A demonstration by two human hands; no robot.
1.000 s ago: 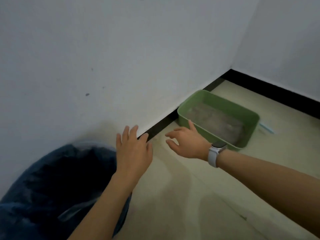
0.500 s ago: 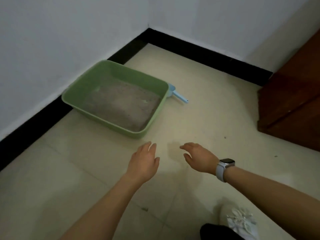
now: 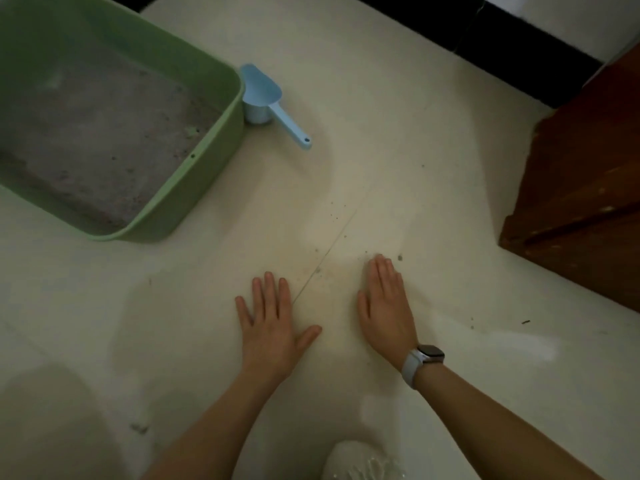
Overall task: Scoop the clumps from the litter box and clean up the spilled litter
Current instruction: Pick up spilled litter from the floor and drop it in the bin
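A green litter box (image 3: 221, 140) with grey litter inside lies on the pale floor at the upper left. A light blue scoop (image 3: 266, 98) rests on the floor against its right wall, handle pointing toward me. Dark specks of spilled litter (image 3: 332, 211) dot the tiles between the box and my hands. My left hand (image 3: 273, 323) is spread with straight fingers low over the floor. My right hand (image 3: 388, 306) is flat with fingers together, just right of it, a watch on its wrist. Both hands hold nothing.
A dark brown wooden cabinet (image 3: 581, 188) stands at the right. A black skirting board (image 3: 519, 39) runs along the far wall. My white shoe (image 3: 363, 462) shows at the bottom edge. More specks (image 3: 498, 323) lie right of my right hand.
My view has swung from the bin and wall down to the floor beside the litter box. Both hands dropped toward the tiles and flattened out.
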